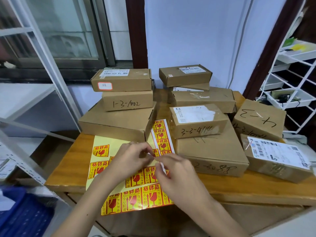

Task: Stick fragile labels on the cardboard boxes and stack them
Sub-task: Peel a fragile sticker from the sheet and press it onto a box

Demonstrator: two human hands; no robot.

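Head view: both hands are seen meeting over a yellow sticker sheet of red fragile labels lying on the wooden table. The left hand is curled, its thumb and forefinger pinched on the end of a narrow label strip; the right hand is likewise curled, its fingertips pinched on the same strip just beside the left. The strip's far end is laid between a stack of three cardboard boxes on the left and the box marked 3-3-4114, which is stacked on a larger box. Further boxes are crowded behind and to the right, hemming in the sheet.
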